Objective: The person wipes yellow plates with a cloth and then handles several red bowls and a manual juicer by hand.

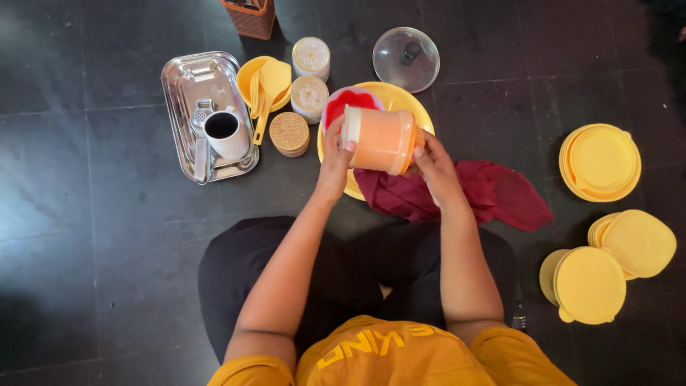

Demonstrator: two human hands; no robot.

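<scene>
Yellow plate (409,99) half-hidden behind orange container (379,139)

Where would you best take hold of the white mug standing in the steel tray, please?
Probably the white mug by its handle, which seems to point toward the spoons, coming from that side. It stands upright, mouth open, in the steel tray, whose raised rim blocks a low approach from the other side.

- Left hand (334,159) and right hand (434,170): bare, with no gloves, rings or bands to be seen.
- Both forearms are uncovered from the grip back to above the elbow.
- Shirt (389,354): mustard-orange, short-sleeved, with yellow lettering across the chest; its sleeves end far back from the grip.
- Trousers (336,271): plain black, loose, lying between the shirt and the grip.
</scene>
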